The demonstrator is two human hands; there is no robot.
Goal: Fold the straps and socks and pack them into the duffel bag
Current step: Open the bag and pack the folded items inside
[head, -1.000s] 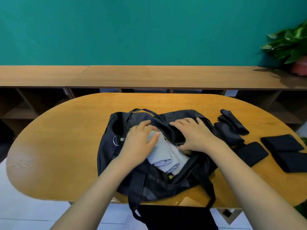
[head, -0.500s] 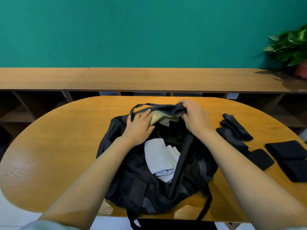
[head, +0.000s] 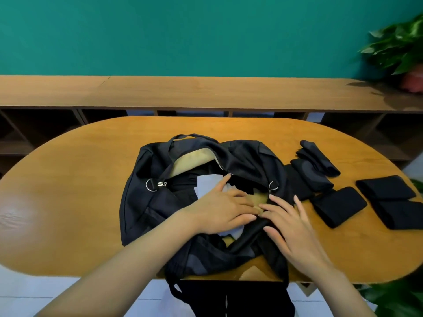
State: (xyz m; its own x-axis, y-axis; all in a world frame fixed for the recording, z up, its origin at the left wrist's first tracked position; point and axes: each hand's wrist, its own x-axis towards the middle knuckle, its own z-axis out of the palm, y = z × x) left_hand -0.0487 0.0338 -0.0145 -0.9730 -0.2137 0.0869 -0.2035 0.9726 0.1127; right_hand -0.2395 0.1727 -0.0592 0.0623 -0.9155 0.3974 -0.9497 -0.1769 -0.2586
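Observation:
A black duffel bag [head: 146,202] lies open in the middle of the oval wooden table [head: 68,179], its tan lining showing. A folded pale grey-blue cloth [head: 207,185] sits inside it. My left hand [head: 223,209] lies flat over that cloth in the opening, fingers straight. My right hand [head: 288,221] rests with spread fingers on the bag's near right rim and strap. Several folded black socks [head: 317,160] and folded black pieces [head: 338,205] lie on the table right of the bag.
A long wooden shelf unit [head: 206,92] runs behind the table against a teal wall. A potted plant [head: 402,49] stands at its right end. More leaves [head: 402,298] show at the lower right. A black strap hangs over the table's front edge.
Both hands came back from the bag's far rim to its near side. The left now presses on the cloth inside, the right lies on the near rim. The far flap has dropped back.

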